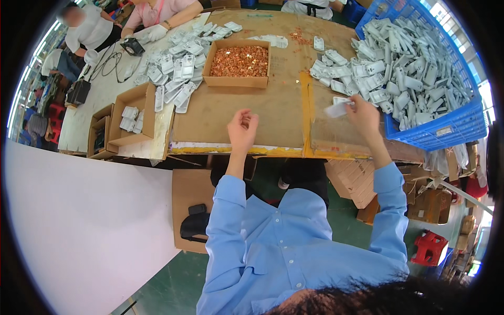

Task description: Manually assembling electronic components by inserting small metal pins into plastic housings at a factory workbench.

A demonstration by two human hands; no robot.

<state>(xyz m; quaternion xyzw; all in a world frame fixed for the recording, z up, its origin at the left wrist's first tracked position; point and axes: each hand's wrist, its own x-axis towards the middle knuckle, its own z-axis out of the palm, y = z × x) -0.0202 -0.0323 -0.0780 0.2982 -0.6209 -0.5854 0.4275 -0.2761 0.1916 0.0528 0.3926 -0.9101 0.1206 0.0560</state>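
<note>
My right hand (365, 118) pinches a white plastic housing (336, 109) by its end, just over the right part of the cardboard-covered table. The housing is slightly blurred, and another pale one shows right behind it. Closed with curled fingers, my left hand (242, 130) hovers above the table's near middle; whatever it may hold is hidden. Beyond it stands an open cardboard box (239, 82) filled with small copper-coloured metal pieces. A loose heap of white housings (367, 79) lies to the right, in front of a blue plastic crate (438, 134) piled high with similar ones.
More white housings (181, 68) are heaped left of the copper box. Small cardboard boxes (139, 113) stand at the table's left edge. Yellow tape (306, 115) crosses the tabletop. A gloved co-worker (163, 16) sits at the far left, near a black device (132, 47) and cables.
</note>
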